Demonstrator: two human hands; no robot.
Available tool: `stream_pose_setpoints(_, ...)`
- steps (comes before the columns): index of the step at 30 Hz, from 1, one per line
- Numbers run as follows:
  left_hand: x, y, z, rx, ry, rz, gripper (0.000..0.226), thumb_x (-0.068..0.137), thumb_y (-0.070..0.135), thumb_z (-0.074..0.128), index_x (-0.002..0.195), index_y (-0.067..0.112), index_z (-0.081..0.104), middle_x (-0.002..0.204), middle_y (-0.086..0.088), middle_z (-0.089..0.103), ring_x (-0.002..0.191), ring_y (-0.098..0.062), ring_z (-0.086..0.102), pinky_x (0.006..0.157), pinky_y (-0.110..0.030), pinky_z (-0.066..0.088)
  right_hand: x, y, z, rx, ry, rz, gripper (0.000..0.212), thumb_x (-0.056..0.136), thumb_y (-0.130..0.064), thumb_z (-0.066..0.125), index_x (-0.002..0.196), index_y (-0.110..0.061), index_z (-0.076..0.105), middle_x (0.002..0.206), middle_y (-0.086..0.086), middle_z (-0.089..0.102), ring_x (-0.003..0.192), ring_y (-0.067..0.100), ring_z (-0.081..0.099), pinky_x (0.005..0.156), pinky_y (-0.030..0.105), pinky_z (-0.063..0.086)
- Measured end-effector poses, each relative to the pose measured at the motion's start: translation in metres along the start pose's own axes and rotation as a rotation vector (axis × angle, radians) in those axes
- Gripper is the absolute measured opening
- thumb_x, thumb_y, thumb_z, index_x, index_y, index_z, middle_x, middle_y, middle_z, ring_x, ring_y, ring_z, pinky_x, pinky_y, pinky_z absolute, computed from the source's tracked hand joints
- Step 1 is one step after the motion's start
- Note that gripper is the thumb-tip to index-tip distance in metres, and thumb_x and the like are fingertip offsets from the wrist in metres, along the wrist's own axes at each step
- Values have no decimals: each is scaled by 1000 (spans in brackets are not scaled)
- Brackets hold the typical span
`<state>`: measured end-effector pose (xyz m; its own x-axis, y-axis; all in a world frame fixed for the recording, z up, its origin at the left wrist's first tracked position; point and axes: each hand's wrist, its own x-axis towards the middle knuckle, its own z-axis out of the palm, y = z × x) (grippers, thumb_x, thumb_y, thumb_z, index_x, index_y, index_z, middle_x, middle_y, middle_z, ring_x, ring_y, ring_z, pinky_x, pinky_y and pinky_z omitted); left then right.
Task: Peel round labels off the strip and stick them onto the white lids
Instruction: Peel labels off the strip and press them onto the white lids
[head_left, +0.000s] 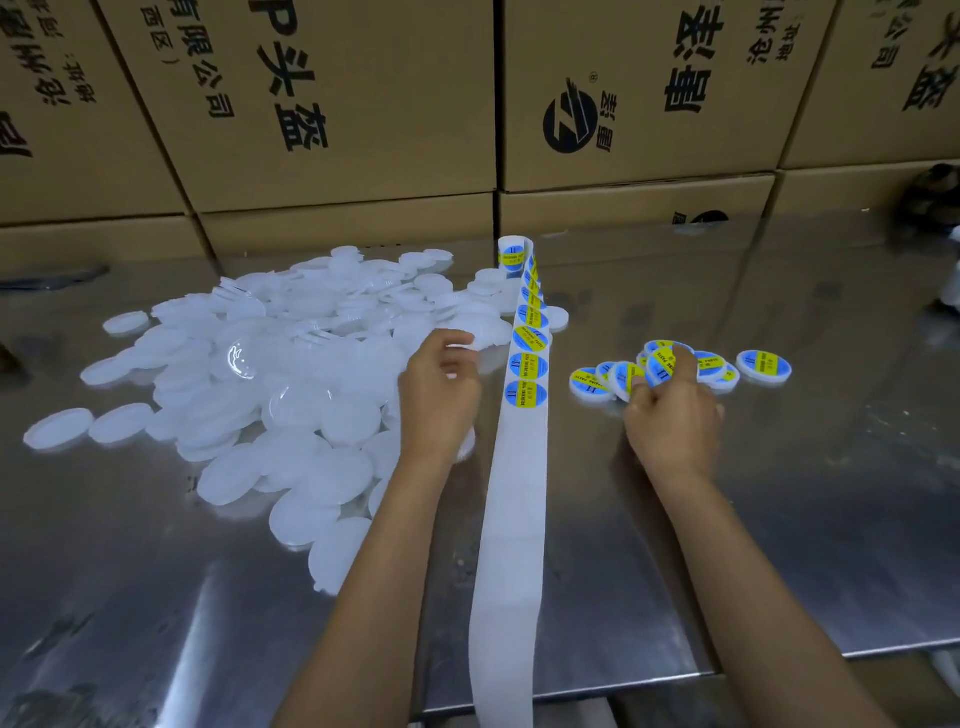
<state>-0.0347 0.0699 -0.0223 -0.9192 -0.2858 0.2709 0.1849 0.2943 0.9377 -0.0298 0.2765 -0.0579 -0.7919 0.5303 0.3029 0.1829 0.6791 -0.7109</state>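
A person worked at a reflective metal table (779, 519), their two hands set well apart on either side of a long label strip (511, 519). The strip ran lengthwise away from the person: its bare white backing hung over the near table edge, while the round blue-and-yellow labels (525, 394) still on it began level with the hands and continued toward a small standing roll (514, 254) at the far end. Laid this way, the strip appeared to keep the next label within easy reach of both hands.

The left hand (441, 384) sat at the right-hand edge of a sprawling heap of plain white lids (270, 374), its fingers curled round the rim of one white lid (467, 340), apparently picking up the next piece for labelling. The right hand (670, 410) pinched a labelled lid (662, 364) tilted on edge, its printed face turned toward the camera, at a small cluster of finished lids (763, 366) lying to the right of the strip. That hand looked to be adding the piece to the cluster, though whether it was touching the others could not be made out.

Unlabelled stock on the left and finished pieces on the right, with the strip between, suggested a left-to-right flow. Most lids remained bare, so the job seemed at an early stage. Printed cardboard cartons (337, 104) were stacked along the far side of the table
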Motion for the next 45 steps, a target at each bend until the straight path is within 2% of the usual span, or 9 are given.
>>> stream_pose_setpoints(3,15,-10,-18,353,119,108,28,92,6,59,118,16,65,112,0,66,113,-21,56,89,-27,45,-3,-3,0,-1,23,-52,42,95,-24,52,135,-12,44,114,21,64,113,42,52,95,45,36)
stream_pose_setpoints(7,36,-17,-21,801,-59,146,40,91,27,69,129,15,62,131,-9,59,127,-28,44,99,-37,40,-7,-9,0,17,13,-146,33,92,-18,56,124,-10,56,107,17,66,114,39,51,93,46,39)
stream_pose_setpoints(13,49,-21,-17,1024,-160,239,42,89,31,71,126,13,62,126,-12,60,122,-30,45,99,-36,38,-23,-19,7,28,-58,-441,22,83,-6,60,104,-9,66,95,10,62,96,35,51,84,45,42)
stream_pose_setpoints(21,41,-12,-31,551,-19,175,18,95,17,58,106,10,71,100,-9,72,94,-28,64,73,-27,39,-28,-24,12,-10,-115,-536,18,86,-10,59,103,-13,66,100,4,66,98,30,53,86,42,42)
stream_pose_setpoints(27,39,10,-7,-105,-160,-228,9,91,8,67,85,15,67,94,-7,69,78,-20,67,69,-27,59,-13,-42,32,-70,-252,-614,29,94,-13,53,120,-7,63,113,13,67,112,31,54,95,41,40)
stream_pose_setpoints(31,35,-1,16,-177,-214,-302,6,96,7,63,101,6,63,114,-17,65,97,-27,71,72,-31,63,-4,-43,44,-181,-321,-627,24,93,-17,53,113,-10,65,108,9,67,110,30,55,94,35,34)
stream_pose_setpoints(35,34,-12,22,-174,-213,-227,5,98,8,58,102,9,59,94,-4,67,75,-5,69,55,-14,54,-4,-32,41,-79,-378,-563,39,90,-22,63,129,-19,61,113,4,65,118,25,50,99,31,30)
stream_pose_setpoints(39,31,-17,25,-190,-302,-176,7,99,5,55,96,11,54,108,-15,69,92,-25,72,72,-25,61,-8,-29,34,-14,-421,-533,41,87,-24,71,127,-23,62,103,1,66,113,21,48,98,35,38)
stream_pose_setpoints(45,26,-21,30,-141,-371,-118,6,101,4,51,104,8,54,104,-4,67,89,-12,68,74,-23,61,-11,-34,31,45,-398,-528,23,85,-20,74,108,-23,71,83,0,67,100,17,46,83,28,34)
